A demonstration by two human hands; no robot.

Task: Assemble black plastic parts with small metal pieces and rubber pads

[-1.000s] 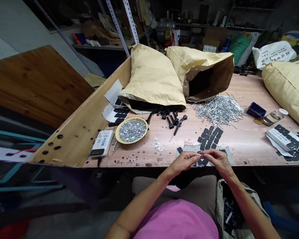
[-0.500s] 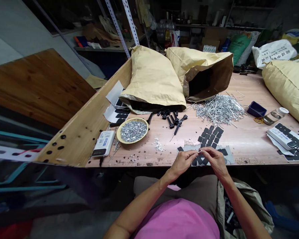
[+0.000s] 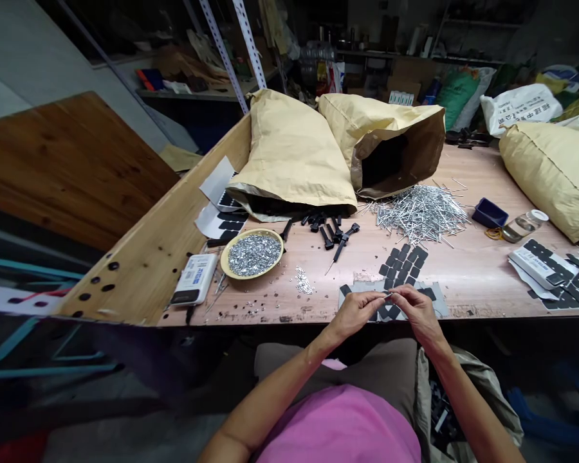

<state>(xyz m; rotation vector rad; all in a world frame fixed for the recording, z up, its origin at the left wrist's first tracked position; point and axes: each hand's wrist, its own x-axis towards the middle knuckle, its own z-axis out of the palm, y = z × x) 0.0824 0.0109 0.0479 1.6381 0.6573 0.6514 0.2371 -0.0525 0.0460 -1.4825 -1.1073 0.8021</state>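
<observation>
At the table's front edge, my left hand and my right hand meet fingertip to fingertip. Both are closed in a pinch on a thin metal pin, mostly covered by the fingers; anything small fitted on it is too tiny to make out. Under and behind the hands lie rows of black rounded pads and a grey sheet with more pads. A heap of similar metal pins is farther back. Left of the hands are small loose metal pieces and a yellow bowl full of them.
Black plastic parts, one with a thin metal shaft, lie mid-table. Two large paper sacks stand behind. A white box is at left. On the right are a blue tray, a jar and another sack.
The view has turned slightly, so the table's contents appear a little farther left. Both hands keep pinching the pin, with only slight finger movement.
</observation>
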